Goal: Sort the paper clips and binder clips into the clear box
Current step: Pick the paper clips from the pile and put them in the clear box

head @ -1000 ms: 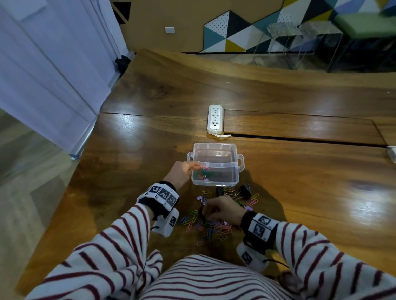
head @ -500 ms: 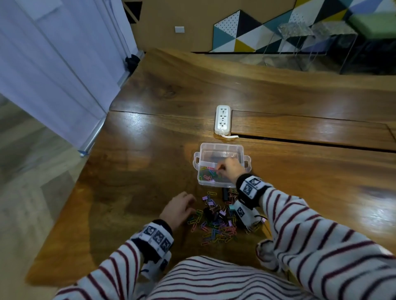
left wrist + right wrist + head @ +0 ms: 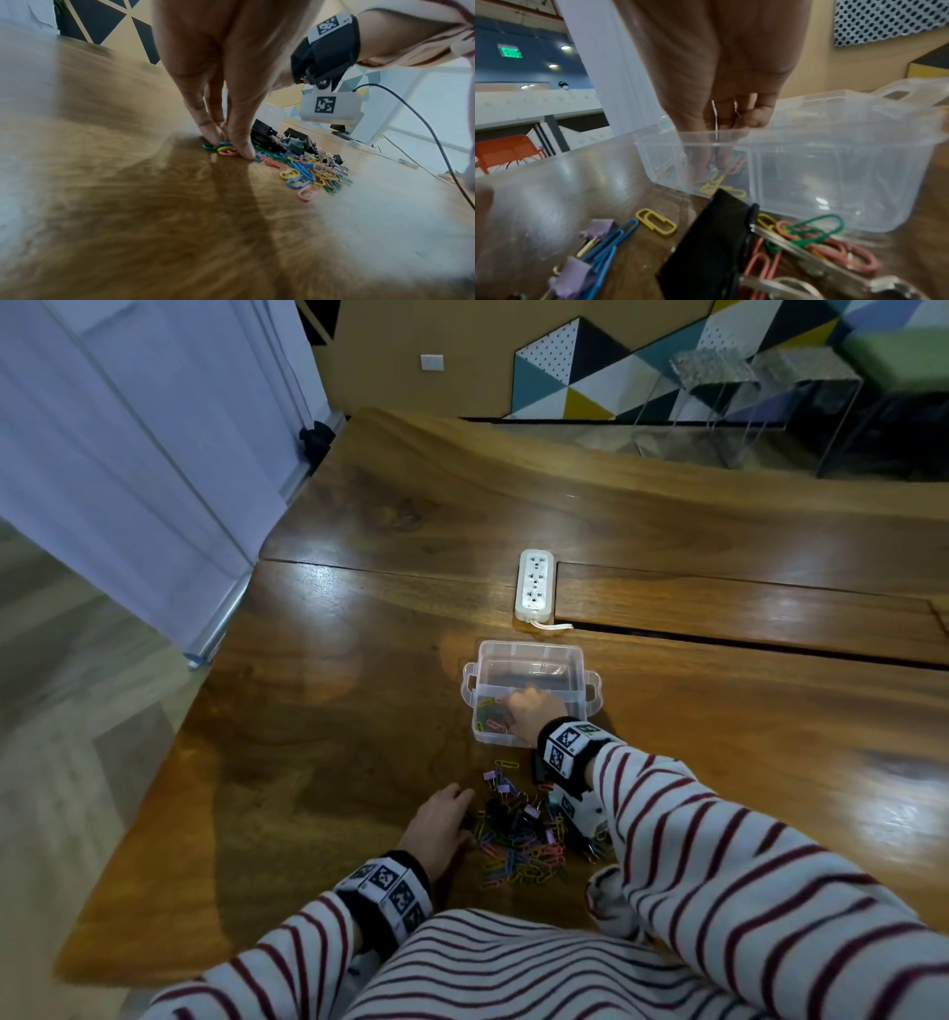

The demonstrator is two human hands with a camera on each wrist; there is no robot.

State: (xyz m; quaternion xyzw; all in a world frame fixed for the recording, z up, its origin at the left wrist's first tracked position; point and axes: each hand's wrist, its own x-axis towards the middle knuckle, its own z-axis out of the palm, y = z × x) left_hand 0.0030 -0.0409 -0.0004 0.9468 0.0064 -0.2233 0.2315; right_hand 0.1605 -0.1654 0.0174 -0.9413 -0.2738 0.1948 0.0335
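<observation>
Risk lies in mixing: right hand [image 3: 531,711], fingers bunched downward inside the clear box [image 3: 534,660], may drop clips astray, while left hand [image 3: 226,113] pinches paper clips [image 3: 223,149] from the table pile.

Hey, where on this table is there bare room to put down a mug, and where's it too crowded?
Bare wood lies left of the clear box and left hand, and right of the box, beyond the striped sleeve. The far slab behind the power strip is also bare. Crowded: the clip pile between box and table edge, where the right hand reaches in.
</observation>
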